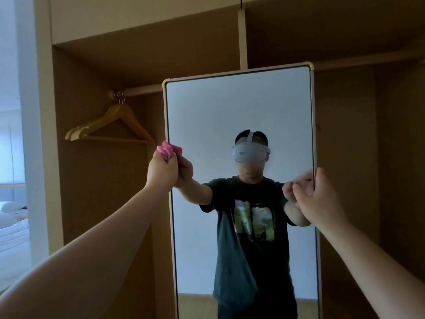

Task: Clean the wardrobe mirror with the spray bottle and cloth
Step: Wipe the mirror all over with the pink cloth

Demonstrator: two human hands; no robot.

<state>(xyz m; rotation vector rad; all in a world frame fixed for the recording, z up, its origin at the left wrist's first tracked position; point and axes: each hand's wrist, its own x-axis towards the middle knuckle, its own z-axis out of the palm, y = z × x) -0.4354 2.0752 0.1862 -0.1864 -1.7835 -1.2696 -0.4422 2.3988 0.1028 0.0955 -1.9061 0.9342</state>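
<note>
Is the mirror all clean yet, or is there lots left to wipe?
Not finished. The left hand presses a bunched pink cloth to the mirror's left edge, and the right hand grips the right edge. No spray bottle shows. The glass is too dim to judge for smears, so what remains is unclear.

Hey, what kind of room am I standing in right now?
Most likely a bedroom or hotel room: an open wooden wardrobe with wooden hangers on a rail, a tall mirror, and a white-sheeted bed at the far left.
</note>
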